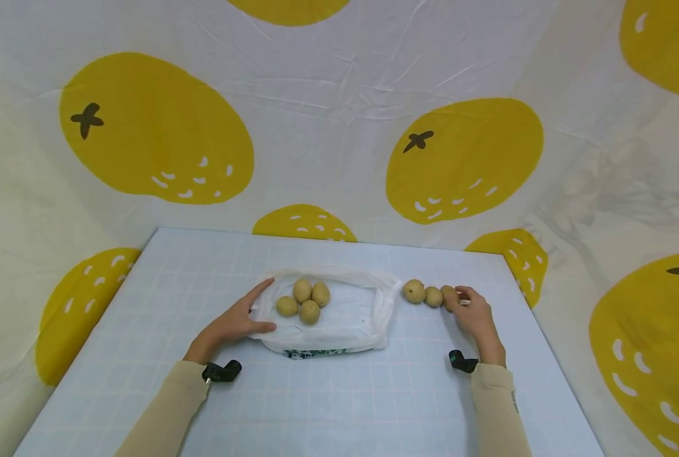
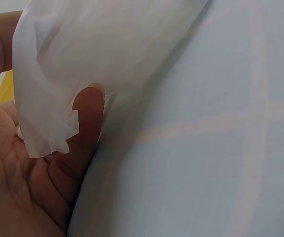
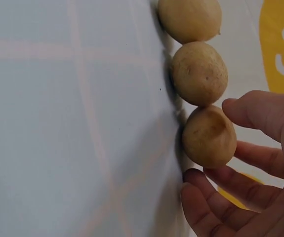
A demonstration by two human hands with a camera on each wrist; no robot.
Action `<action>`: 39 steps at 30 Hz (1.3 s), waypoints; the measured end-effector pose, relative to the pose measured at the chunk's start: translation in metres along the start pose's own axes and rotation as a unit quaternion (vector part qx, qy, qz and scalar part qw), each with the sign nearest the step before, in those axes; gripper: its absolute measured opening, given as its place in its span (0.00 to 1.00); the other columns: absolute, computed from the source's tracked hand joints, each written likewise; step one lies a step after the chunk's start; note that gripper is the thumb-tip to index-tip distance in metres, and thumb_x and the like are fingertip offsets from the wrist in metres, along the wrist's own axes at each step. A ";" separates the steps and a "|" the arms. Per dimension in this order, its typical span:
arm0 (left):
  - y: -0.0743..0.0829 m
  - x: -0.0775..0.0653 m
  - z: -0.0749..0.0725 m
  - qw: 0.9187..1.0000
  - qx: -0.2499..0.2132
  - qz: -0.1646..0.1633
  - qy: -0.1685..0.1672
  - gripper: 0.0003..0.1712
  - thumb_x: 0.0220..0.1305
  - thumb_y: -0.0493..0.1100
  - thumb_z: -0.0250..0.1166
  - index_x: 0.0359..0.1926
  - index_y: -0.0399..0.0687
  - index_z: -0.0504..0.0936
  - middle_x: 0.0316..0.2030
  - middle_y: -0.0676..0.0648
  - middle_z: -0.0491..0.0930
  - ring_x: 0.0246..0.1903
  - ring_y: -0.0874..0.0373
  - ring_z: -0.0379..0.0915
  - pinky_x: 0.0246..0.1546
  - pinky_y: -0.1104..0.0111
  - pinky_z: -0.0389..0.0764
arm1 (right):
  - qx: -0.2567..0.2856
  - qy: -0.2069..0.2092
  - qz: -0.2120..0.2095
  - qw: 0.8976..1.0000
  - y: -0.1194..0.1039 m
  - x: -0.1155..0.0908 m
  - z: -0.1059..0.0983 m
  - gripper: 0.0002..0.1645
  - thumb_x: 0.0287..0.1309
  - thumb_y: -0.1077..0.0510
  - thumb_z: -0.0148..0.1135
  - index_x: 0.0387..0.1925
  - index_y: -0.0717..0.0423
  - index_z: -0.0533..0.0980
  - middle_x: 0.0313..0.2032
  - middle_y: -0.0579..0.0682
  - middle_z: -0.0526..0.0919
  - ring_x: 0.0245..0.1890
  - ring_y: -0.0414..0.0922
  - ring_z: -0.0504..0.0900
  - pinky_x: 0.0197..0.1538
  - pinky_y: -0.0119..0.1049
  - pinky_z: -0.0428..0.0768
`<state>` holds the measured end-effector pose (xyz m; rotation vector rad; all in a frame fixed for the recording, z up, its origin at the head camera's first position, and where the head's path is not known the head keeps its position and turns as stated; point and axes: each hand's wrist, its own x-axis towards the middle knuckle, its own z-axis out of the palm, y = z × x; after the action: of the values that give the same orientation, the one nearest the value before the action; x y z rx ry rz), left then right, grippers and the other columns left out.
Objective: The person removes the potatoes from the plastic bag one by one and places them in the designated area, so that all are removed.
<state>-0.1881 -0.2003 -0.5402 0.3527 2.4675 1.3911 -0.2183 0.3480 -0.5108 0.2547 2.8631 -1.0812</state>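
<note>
A white plastic bag (image 1: 382,317) lies spread on the table, its mouth held wide, with several potatoes (image 1: 309,311) at its left end. My left hand (image 1: 237,319) holds the bag's left end, thumb on the near side and fingers on the far side. In the left wrist view the bag's film (image 2: 107,44) hangs across the palm beside the thumb. To the right of the bag, three potatoes stand in a row. My right hand (image 1: 476,315) grips the rightmost potato (image 3: 208,138), which touches the middle potato (image 3: 199,74). The third potato (image 1: 414,291) is nearest the bag.
A pale checked cloth covers the table (image 1: 339,406). Behind it and at both sides hangs a white curtain (image 1: 316,127) printed with large yellow fruit. Green print shows on the bag's near side.
</note>
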 end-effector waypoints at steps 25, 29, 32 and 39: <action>0.003 0.000 0.000 1.000 0.000 -0.004 -0.003 0.62 0.58 0.51 0.76 0.83 0.56 0.45 0.82 0.35 0.43 0.79 0.30 0.38 0.74 0.31 0.45 | -0.035 0.002 -0.100 0.994 -0.045 -0.005 -0.017 0.41 0.72 0.43 0.60 0.74 0.64 0.63 0.70 0.71 0.68 0.70 0.69 0.66 0.67 0.65 0.72; 0.003 0.000 -0.001 1.000 0.000 -0.005 -0.003 0.62 0.58 0.51 0.76 0.83 0.56 0.45 0.82 0.35 0.43 0.79 0.30 0.38 0.74 0.31 0.45 | -0.035 -0.003 -0.122 0.992 -0.063 -0.007 -0.014 0.41 0.70 0.45 0.62 0.74 0.63 0.63 0.71 0.70 0.67 0.69 0.69 0.67 0.66 0.66 0.73; 0.003 0.000 -0.001 1.000 0.002 -0.005 -0.003 0.62 0.58 0.51 0.76 0.83 0.56 0.45 0.82 0.35 0.43 0.79 0.30 0.39 0.74 0.31 0.45 | -0.032 -0.010 -0.143 0.989 -0.077 -0.008 -0.009 0.40 0.70 0.47 0.63 0.74 0.62 0.64 0.71 0.69 0.67 0.68 0.69 0.70 0.65 0.65 0.75; 0.001 0.001 -0.001 1.000 0.004 -0.001 0.001 0.62 0.58 0.51 0.76 0.83 0.55 0.46 0.82 0.34 0.44 0.79 0.30 0.39 0.74 0.31 0.46 | -0.037 -0.030 -0.191 0.980 -0.108 -0.009 0.006 0.39 0.69 0.50 0.65 0.73 0.62 0.65 0.71 0.66 0.68 0.70 0.65 0.69 0.66 0.63 0.75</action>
<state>-0.1890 -0.2000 -0.5390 0.3512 2.4758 1.3819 -0.2283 0.2635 -0.4441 -0.3421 2.9607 -1.0053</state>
